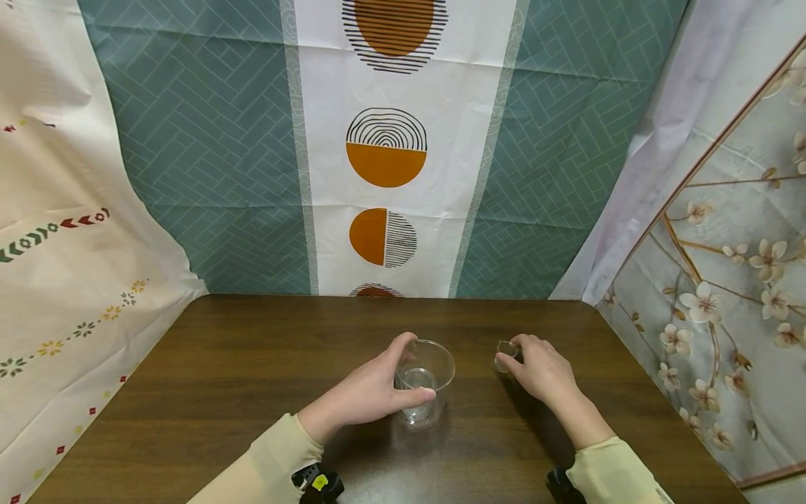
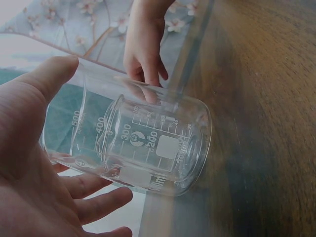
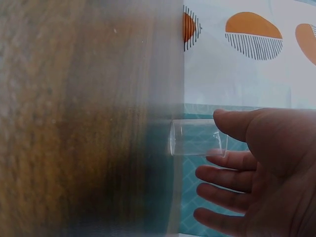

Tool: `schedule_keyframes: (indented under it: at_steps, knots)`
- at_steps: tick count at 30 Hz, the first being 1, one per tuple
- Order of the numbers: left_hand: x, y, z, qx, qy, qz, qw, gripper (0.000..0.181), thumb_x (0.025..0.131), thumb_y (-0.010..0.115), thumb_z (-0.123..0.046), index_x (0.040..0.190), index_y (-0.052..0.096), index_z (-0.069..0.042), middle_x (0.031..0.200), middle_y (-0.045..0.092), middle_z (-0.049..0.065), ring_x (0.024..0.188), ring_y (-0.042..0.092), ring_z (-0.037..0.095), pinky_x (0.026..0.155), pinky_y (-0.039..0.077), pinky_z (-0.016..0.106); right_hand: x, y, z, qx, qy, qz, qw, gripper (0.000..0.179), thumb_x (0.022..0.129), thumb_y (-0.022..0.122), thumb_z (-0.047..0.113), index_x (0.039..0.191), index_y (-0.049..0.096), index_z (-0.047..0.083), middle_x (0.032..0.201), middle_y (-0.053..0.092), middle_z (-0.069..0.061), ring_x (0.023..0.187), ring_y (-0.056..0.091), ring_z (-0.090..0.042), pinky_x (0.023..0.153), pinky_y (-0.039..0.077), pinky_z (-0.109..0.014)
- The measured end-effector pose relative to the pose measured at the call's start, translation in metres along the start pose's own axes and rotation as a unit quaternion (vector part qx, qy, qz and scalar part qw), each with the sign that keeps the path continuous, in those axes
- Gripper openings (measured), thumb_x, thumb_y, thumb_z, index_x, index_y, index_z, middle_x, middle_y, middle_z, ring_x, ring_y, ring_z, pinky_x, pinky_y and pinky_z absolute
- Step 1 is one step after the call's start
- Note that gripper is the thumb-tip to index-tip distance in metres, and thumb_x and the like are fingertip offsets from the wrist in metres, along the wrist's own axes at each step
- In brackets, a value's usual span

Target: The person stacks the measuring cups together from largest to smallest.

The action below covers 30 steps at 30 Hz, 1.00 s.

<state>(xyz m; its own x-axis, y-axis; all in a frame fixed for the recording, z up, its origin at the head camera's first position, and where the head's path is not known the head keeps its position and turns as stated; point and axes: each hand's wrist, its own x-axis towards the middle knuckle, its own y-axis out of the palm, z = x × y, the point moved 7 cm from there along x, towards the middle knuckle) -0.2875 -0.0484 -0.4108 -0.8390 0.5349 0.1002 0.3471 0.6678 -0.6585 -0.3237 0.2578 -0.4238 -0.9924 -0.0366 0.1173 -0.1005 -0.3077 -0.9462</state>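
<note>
My left hand (image 1: 380,385) grips a large clear glass beaker (image 1: 446,371) near its rim, thumb on one side and fingers on the other. White graduations show on its wall in the left wrist view. Nested inside it stands a smaller graduated beaker (image 2: 143,155). Farther right, my right hand (image 1: 543,367) pinches a small clear glass beaker (image 3: 195,138) near its rim between thumb and forefinger. Its other fingers stay apart from the glass. This small beaker stands upright on the table, apart from the large one.
A dark brown wooden table (image 1: 252,364) lies under both hands. Behind it hangs a green and white patterned cloth (image 1: 390,196). A cream cloth (image 1: 75,280) hangs along the left side and a flowered cloth (image 1: 711,350) along the right.
</note>
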Motion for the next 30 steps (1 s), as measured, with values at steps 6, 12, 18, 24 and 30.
schedule_keyframes:
  at_steps: [6,12,18,24,30]
  knots:
    - [0.0,0.001,0.001,0.0,-0.001,0.001,1.0,0.093,0.095,0.08,-0.064,0.163,0.033,-0.02,0.149,0.063,0.009,0.132,0.066,0.026,0.103,0.054,0.051,0.0,-0.001,0.0,-0.003,-0.002,0.0,1.0,0.053,0.105,0.076,0.042,0.134,0.069,-0.002,0.134,0.069,-0.025,0.124,0.064,-0.047,0.09,0.056,-0.065]
    - [0.0,0.0,0.001,-0.002,0.0,0.0,1.0,0.092,0.095,0.08,-0.064,0.162,0.034,-0.022,0.149,0.064,0.008,0.133,0.065,0.024,0.103,0.054,0.051,-0.003,-0.006,0.003,-0.004,-0.008,-0.01,0.9999,0.052,0.106,0.075,0.042,0.132,0.07,-0.002,0.134,0.07,-0.024,0.124,0.064,-0.046,0.09,0.056,-0.064]
    - [0.001,0.0,0.001,-0.002,0.002,-0.001,1.0,0.091,0.095,0.08,-0.064,0.162,0.034,-0.022,0.148,0.064,0.008,0.133,0.065,0.024,0.103,0.053,0.05,-0.007,-0.017,0.01,0.005,-0.024,-0.032,0.9992,0.051,0.106,0.075,0.042,0.132,0.071,-0.002,0.134,0.07,-0.024,0.123,0.064,-0.046,0.09,0.056,-0.064]
    - [0.001,0.0,0.0,-0.003,0.003,0.001,1.0,0.091,0.095,0.08,-0.064,0.162,0.034,-0.021,0.148,0.064,0.009,0.133,0.066,0.024,0.104,0.053,0.05,-0.012,-0.028,0.021,0.014,-0.04,-0.056,0.9976,0.051,0.106,0.075,0.043,0.132,0.071,0.0,0.136,0.07,-0.022,0.126,0.064,-0.045,0.091,0.056,-0.064]
    - [0.0,0.0,0.0,0.001,0.001,0.001,1.0,0.094,0.095,0.081,-0.063,0.163,0.033,-0.018,0.148,0.064,0.009,0.13,0.067,0.025,0.102,0.054,0.05,-0.019,-0.04,0.038,0.025,-0.059,-0.083,0.9945,0.046,0.105,0.077,0.042,0.129,0.073,0.002,0.135,0.072,-0.018,0.123,0.066,-0.041,0.091,0.057,-0.063]
